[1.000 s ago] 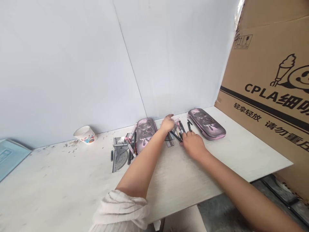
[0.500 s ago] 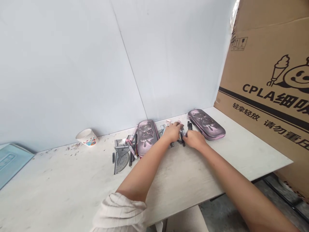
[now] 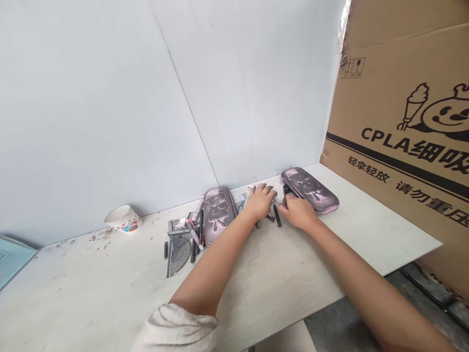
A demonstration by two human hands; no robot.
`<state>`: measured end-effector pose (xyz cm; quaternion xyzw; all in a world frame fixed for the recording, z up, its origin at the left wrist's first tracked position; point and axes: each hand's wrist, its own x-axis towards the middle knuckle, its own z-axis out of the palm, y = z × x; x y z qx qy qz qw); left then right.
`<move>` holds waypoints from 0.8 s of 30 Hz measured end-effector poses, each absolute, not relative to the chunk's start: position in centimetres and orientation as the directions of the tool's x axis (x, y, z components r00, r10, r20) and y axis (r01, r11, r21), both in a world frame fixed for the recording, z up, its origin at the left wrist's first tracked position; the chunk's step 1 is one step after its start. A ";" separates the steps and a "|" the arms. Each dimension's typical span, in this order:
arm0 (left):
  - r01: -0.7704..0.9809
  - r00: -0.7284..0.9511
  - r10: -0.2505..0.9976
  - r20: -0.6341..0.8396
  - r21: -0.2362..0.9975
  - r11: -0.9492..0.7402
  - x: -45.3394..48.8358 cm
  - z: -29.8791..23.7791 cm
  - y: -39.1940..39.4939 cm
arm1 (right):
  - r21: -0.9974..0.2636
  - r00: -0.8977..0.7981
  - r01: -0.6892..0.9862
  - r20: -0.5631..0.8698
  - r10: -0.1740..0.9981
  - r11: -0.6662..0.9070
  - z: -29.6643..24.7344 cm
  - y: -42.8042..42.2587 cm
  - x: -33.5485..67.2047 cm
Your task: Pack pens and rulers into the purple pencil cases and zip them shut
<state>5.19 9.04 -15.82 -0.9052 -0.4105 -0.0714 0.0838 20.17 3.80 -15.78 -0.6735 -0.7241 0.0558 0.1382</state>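
My left hand (image 3: 261,201) is open, its fingers spread over a small pile of stationery between two dark pink pencil cases. Beside it my right hand (image 3: 298,211) has its fingers curled closed; what they grip is hidden. A pale pen-like item (image 3: 277,200) shows between the two hands. A short black pen (image 3: 277,215) lies just below them, and dark pens (image 3: 286,189) stick out beyond my right fingers. The left pencil case (image 3: 220,215) and the right pencil case (image 3: 311,189) both lie closed, with an embossed figure on the lid. A clear ruler piece (image 3: 242,200) shows past my left hand.
Left of the left case lie a protractor (image 3: 180,257), pink markers (image 3: 194,233) and a black cap (image 3: 166,250). A paper cup (image 3: 123,219) stands by the wall near scattered shavings (image 3: 102,234). A blue folder (image 3: 14,259) lies far left. A large cardboard box (image 3: 399,146) rises at right.
My left fingers have spread wider over the pile. The right hand stays close by, still curled. The whole view has shifted slightly, so the table items appear further left.
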 end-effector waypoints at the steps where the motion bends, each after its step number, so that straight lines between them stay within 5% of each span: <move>1: 0.726 0.685 0.696 0.214 -0.116 -0.678 5.0 -15.3 9.1 | -0.336 -0.063 0.934 0.182 0.981 0.123 -15.5 3.8 20.8; 5: 0.683 0.729 0.648 0.222 -0.173 -0.710 4.4 -12.8 9.3 | -0.558 -0.064 0.770 0.417 0.907 0.311 -14.3 4.4 23.3; 9: 0.728 0.675 0.690 0.262 -0.079 -0.681 3.7 -11.8 9.5 | -0.569 -0.099 0.752 0.401 0.911 0.332 -14.4 5.3 24.1; 17: 0.628 0.672 0.740 0.042 0.498 -0.598 2.5 -14.9 10.7 | -0.491 -0.240 0.665 0.572 0.784 0.563 -16.3 5.0 23.1; 24: 0.560 0.676 0.731 0.095 0.578 -0.593 2.8 -15.2 10.2 | -0.628 -0.107 0.687 0.410 0.906 0.366 -15.5 4.2 22.8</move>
